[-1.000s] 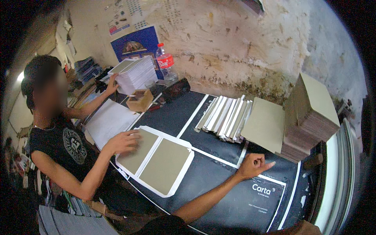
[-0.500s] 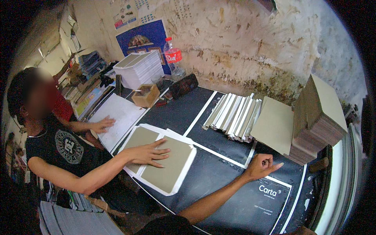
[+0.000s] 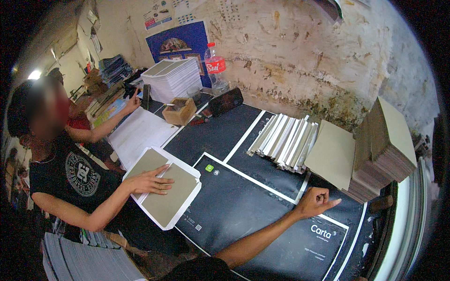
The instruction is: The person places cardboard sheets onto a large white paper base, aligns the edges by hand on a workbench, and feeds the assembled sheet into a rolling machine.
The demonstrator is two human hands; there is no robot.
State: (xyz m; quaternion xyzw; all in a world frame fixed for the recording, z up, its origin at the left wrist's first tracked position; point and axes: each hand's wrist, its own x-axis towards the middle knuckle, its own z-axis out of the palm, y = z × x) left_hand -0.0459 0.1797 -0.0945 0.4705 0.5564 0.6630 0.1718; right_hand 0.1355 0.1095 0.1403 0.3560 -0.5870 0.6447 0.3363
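My left hand (image 3: 317, 203) rests at the right part of the black sheet-covered table (image 3: 253, 206). Its fingers are curled in and the thumb sticks out to the right, with nothing visible in the grip. The nearest things are a leaning grey board (image 3: 330, 154) and a tall stack of grey boards (image 3: 382, 150) beyond it. Of my right side only a sliver of skin shows at the lower edge, fingers hidden. A co-worker's hand (image 3: 152, 181) lies spread on a white-edged cover (image 3: 180, 196) with grey boards on it. That person's other hand (image 3: 133, 100) is raised.
Many paper strips (image 3: 283, 143) lie behind my left hand. Further back stand a plastic bottle (image 3: 215, 68), a wooden box (image 3: 179, 111), a dark phone-like object (image 3: 226, 102) and a stack of white-edged covers (image 3: 176, 79). A white sheet (image 3: 143, 129) lies at left.
The co-worker has slid the cover left toward their body, baring more black table. Their other hand has lifted off the white sheet. My left hand stays about where it was.
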